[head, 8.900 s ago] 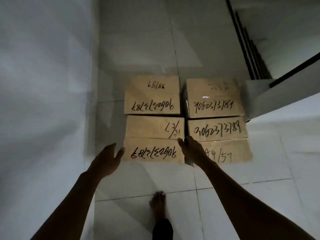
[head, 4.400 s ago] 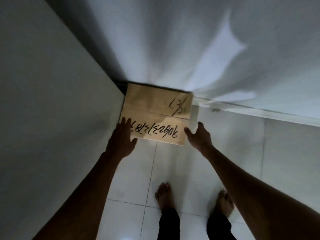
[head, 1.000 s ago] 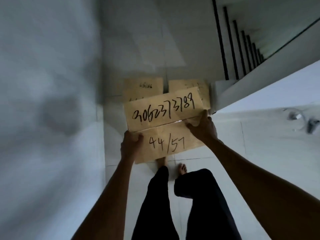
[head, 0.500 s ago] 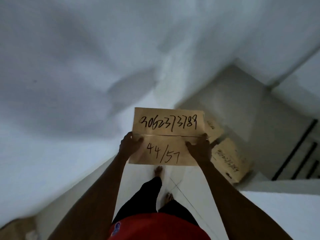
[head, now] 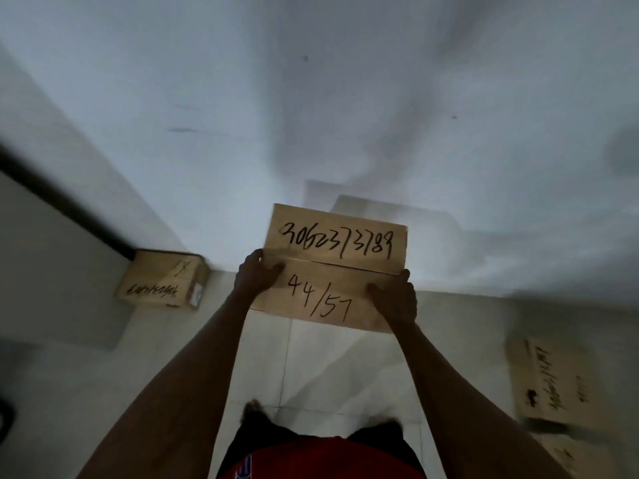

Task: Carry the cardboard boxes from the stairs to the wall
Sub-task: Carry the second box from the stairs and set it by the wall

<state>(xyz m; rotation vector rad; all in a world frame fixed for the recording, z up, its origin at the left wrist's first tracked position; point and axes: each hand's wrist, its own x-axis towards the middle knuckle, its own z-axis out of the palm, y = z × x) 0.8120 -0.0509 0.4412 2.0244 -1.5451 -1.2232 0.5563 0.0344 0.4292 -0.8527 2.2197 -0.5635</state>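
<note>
I hold a brown cardboard box (head: 332, 267) in front of me, above the tiled floor; black marker on its top reads 3062373789 and 44/57. My left hand (head: 256, 274) grips its left edge and my right hand (head: 394, 299) grips its right near corner. Another cardboard box (head: 162, 281) stands on the floor in the corner at the left, against the white wall (head: 311, 98). At the right edge lies a further cardboard box (head: 549, 382), blurred.
A dark strip (head: 69, 209) runs along the left wall down to the corner box. White floor tiles (head: 318, 368) stretch between me and the wall. My feet and dark trousers (head: 311, 433) show at the bottom.
I have turned left with the box held in both hands. The stairs have left the view and the corner box at the wall has come into sight at the left.
</note>
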